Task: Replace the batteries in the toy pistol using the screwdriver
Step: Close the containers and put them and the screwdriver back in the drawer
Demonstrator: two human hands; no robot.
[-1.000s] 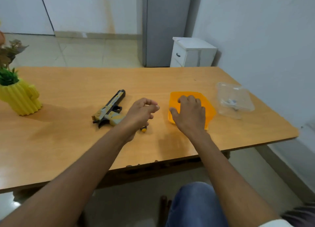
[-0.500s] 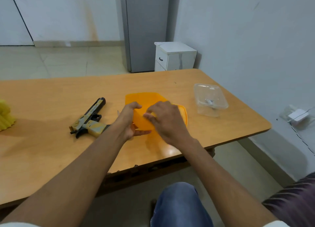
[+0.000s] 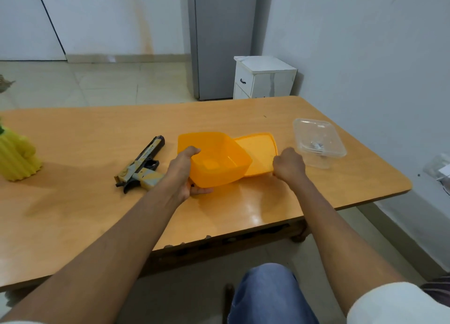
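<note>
The toy pistol, tan and black, lies on the wooden table just left of my left forearm. My left hand grips the near left rim of an orange plastic box, which is tilted toward me with its inside showing. My right hand pinches the near edge of the orange lid, which lies to the right of the box and partly behind it. No screwdriver shows; a small dark bit peeks out under my left hand.
A clear plastic container with small items inside stands at the right, close to the table's edge. A yellow ribbed plant pot is at the far left. A white cabinet and grey fridge stand behind the table.
The lid has come off the orange box. My right hand carried it to the right, while my left hand left the screwdriver by the pistol and took hold of the box.
</note>
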